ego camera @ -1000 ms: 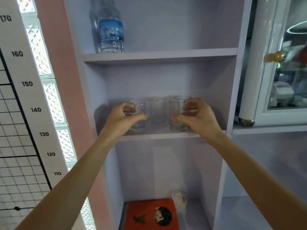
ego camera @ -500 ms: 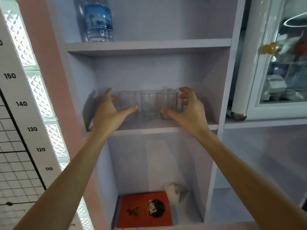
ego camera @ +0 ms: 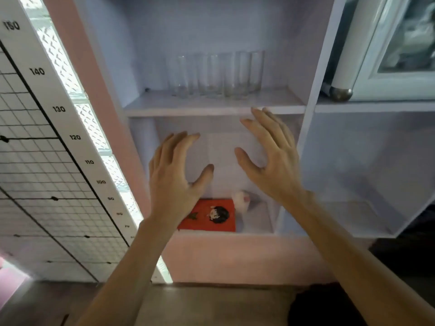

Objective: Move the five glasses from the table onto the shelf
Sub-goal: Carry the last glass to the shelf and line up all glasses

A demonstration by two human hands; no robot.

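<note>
Several clear glasses stand upright in a blurred cluster on the pale lilac shelf board, toward its back. My left hand hangs below and in front of that board, fingers spread, holding nothing. My right hand is beside it, slightly higher, its fingertips just under the board's front edge, also spread and holding nothing. Neither hand touches a glass.
A red card with a cartoon figure and a small white object lie in the lower compartment. A height chart and wire grid stand at left, a white glass-door cabinet at right. A brown surface lies below.
Both hands let go of the glasses and drew back and down from the shelf. The view tilted downward, so the bottle shelf left the frame.
</note>
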